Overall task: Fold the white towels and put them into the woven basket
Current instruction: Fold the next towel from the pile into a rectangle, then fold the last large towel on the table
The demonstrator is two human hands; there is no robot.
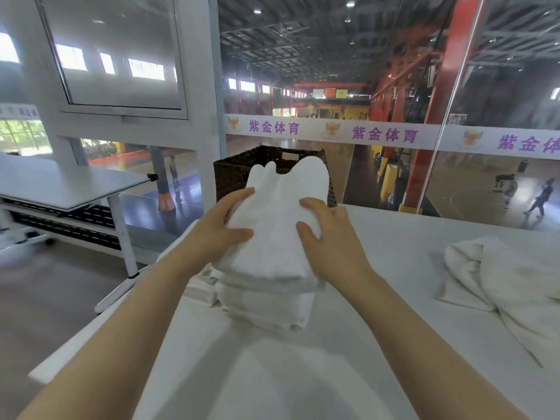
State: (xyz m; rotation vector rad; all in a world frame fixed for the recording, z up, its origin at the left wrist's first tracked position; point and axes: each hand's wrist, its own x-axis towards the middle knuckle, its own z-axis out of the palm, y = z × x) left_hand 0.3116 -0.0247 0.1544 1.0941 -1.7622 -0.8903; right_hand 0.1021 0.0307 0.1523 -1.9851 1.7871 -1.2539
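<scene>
Daylight from the windows (145,68) at upper left mixes with small ceiling lamps (350,4) in the dim hall beyond the glass. The white table (394,237) is evenly bright, with soft shadows (slightly washed out). Wide-angle bending curves the edges; the whole frame is slightly blurred.

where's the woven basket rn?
Head view, centre: woven basket at the table's far edge, by the glass, right behind the folded towel held by both hands.

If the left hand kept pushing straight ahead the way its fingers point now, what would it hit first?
Most likely the woven basket, just beyond the folded towel that the left hand grips; depth is hard to judge from this one view.
</scene>
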